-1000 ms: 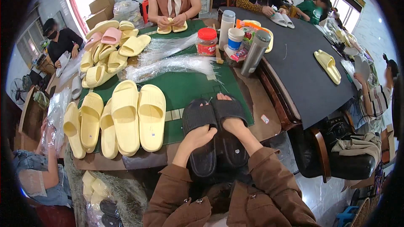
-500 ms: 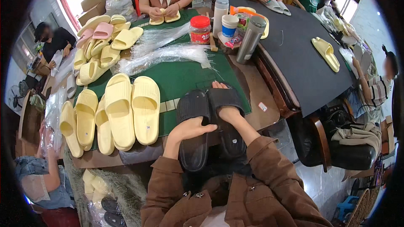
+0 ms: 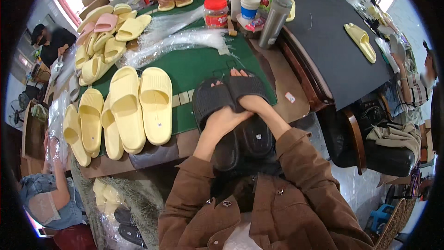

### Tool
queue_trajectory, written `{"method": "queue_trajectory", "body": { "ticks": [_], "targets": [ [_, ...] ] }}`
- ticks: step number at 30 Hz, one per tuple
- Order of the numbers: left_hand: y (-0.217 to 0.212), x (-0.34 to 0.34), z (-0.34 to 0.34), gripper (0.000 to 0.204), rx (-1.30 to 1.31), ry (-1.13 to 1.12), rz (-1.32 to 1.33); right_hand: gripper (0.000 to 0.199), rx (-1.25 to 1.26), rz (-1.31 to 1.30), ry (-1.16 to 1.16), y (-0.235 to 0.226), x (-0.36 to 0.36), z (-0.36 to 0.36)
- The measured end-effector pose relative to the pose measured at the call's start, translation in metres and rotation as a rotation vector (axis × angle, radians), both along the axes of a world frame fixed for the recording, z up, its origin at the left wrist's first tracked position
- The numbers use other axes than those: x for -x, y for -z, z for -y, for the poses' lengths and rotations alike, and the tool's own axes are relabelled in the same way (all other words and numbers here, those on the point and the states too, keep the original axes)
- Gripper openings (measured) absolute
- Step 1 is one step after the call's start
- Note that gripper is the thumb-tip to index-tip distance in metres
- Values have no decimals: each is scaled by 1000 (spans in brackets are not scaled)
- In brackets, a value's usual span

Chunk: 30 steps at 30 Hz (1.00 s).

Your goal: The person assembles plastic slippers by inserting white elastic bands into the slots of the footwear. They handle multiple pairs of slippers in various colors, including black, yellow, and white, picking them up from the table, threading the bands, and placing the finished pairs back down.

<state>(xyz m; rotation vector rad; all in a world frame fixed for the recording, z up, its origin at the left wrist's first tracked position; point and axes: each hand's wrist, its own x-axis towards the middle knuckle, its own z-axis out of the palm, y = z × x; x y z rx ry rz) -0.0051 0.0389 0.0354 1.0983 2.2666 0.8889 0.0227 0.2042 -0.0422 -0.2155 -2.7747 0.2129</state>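
Observation:
A pair of black slide slippers [image 3: 231, 120] lies side by side at the near edge of the green mat [image 3: 194, 65], heels toward me. My left hand [image 3: 224, 120] rests over the left slipper's strap and grips it. My right hand [image 3: 252, 104] wraps the right slipper's strap, fingertips showing at its far edge. Both brown sleeves come up from below.
Several pale yellow slippers [image 3: 138, 104] lie to the left, more yellow and pink ones [image 3: 106, 23] behind. Clear plastic bags [image 3: 180, 41], a red-lidded jar [image 3: 216, 11], cups and a grey flask [image 3: 274, 21] stand farther back. Other people sit around; a lone yellow slipper [image 3: 360, 41] lies on the dark table [image 3: 323, 51].
The view has tilted down and closer. My hands have stayed on the black slippers, drawing them slightly nearer to me, with the left hand sliding up onto the strap.

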Motion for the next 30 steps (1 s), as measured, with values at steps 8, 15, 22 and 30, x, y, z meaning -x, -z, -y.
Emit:
{"method": "queue_trajectory", "body": {
  "ticks": [8,15,22,30],
  "targets": [
    [11,-14,-10,97,114,-152,120,53,-59,36,48,-6,-1,10],
    [44,-13,-14,97,16,-265,-234,53,-115,-37,19,-9,1,17],
    [51,-19,-14,93,-79,-289,-325,53,104,-84,-29,7,-14,13],
    [57,-21,-13,92,-132,-308,-391,22,572,-72,49,-43,-54,45]
  ]
}}
